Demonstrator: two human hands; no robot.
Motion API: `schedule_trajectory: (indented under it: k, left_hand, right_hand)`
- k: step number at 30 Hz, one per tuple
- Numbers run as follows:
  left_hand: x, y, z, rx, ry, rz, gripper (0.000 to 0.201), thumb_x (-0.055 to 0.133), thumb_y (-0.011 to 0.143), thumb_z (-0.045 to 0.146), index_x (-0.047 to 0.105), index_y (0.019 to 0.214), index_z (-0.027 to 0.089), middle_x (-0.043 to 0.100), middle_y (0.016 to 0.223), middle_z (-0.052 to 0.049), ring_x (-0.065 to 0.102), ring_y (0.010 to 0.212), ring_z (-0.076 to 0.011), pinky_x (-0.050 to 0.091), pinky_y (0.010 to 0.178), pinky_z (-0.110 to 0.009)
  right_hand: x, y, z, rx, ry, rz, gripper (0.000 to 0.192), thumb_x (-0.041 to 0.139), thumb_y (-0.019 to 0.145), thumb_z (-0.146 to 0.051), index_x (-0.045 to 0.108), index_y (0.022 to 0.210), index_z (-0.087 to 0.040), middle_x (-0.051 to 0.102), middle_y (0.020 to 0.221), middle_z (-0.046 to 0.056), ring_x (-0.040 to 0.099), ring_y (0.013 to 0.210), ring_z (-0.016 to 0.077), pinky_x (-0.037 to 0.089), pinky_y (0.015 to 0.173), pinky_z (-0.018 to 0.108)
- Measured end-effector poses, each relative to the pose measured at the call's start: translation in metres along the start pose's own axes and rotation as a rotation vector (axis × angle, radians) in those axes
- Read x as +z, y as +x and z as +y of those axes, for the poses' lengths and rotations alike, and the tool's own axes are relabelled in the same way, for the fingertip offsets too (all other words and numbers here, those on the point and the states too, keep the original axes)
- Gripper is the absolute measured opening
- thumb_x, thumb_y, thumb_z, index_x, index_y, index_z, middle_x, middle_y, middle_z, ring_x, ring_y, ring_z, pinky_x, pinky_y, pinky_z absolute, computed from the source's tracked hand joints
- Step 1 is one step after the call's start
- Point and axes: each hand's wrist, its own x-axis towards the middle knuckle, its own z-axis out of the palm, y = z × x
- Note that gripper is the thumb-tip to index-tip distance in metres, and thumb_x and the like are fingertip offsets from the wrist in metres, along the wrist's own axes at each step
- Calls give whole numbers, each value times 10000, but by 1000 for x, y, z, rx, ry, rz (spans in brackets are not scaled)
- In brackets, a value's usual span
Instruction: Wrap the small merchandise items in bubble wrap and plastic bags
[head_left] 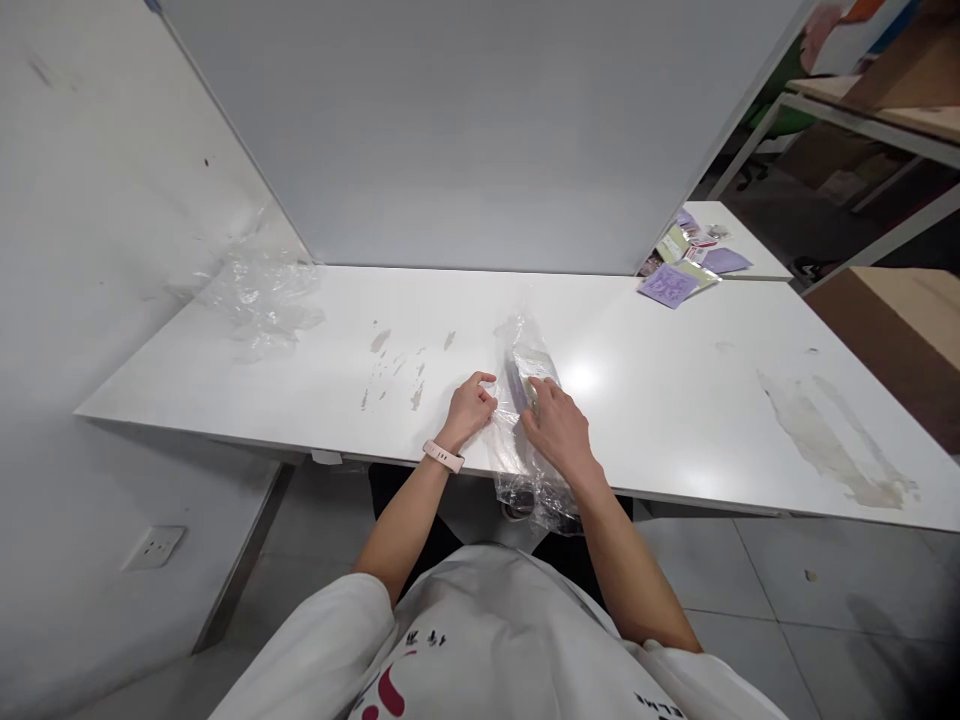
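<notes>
A long clear plastic bag (510, 440) lies in front of me, its near end hanging over the table's edge. Inside it, or under its film, is a stack of flat packets (531, 362), pale green on top with a purplish side. My left hand (472, 408), with a pink band on the wrist, is closed at the bag's left edge, fingertips pinching the film. My right hand (556, 425) bends over the near right part of the stack, fingers on top and thumb at its near side, closed on it through the film.
Crumpled clear plastic (259, 295) lies at the table's left by the wall. Purple and green packets (669, 285) are piled at the back right, beside a grey upright panel (480, 140). A cardboard box (892, 340) stands beyond the right edge of the white table (675, 400).
</notes>
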Motion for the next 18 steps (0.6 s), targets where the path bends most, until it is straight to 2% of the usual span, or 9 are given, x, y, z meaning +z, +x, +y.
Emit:
schedule_trajectory:
  k: [3,5,9,10,12,14,16,18]
  left_hand:
    - [-1,-1,-5,12,-88,-29,429,607,732,105,593,1154,181,607,647,43,578,555,-123,457,565,-239]
    - [-2,-1,-8,19,-173,-57,438,625,728,124,590,1161,173,609,651,43,565,561,-109,455,564,-229]
    - [-7,0,-12,18,-314,-117,464,653,723,163,581,1182,160,592,657,58,543,528,-81,452,559,-223]
    - [-8,-1,-12,21,-325,-126,472,657,721,169,581,1187,157,589,658,60,548,528,-79,454,561,-223]
    - [-11,-2,-10,27,-332,-139,480,661,718,174,583,1190,150,586,659,61,558,536,-79,458,566,-223]
    - [-12,-4,-8,31,-333,-154,473,661,714,175,591,1182,142,584,657,60,560,540,-79,459,563,-221]
    - [-13,-6,-7,32,-330,-171,465,662,712,178,602,1171,137,585,656,58,561,543,-80,462,558,-222]
    - [-14,-6,-6,30,-334,-163,465,661,708,178,608,1168,135,584,646,57,558,536,-85,463,544,-224]
  right_hand:
    - [-15,-6,11,-57,75,28,527,350,954,-268,429,1470,-198,607,1317,167,631,1019,316,513,779,412]
    - [-24,-8,27,-27,136,76,539,335,965,-292,418,1490,-205,655,1236,155,648,912,284,503,760,401]
    - [-37,-5,79,226,378,171,540,426,930,-377,513,1436,-207,712,935,94,617,722,224,498,733,387]
    - [-40,-3,93,282,428,180,536,458,910,-395,554,1398,-195,712,935,93,618,739,223,503,743,391]
    - [-45,-3,112,351,416,205,510,510,870,-416,626,1310,-185,712,1062,117,632,865,250,504,815,426]
    - [-49,-7,116,303,292,255,460,535,863,-424,666,1247,-207,680,1228,127,605,1049,295,460,935,494]
    - [-53,-14,104,130,197,259,388,519,902,-432,689,1199,-249,670,1280,97,560,1172,307,364,1050,549]
    - [-56,-26,83,-91,204,117,334,492,948,-450,710,1139,-284,714,1186,64,582,1154,282,304,1101,551]
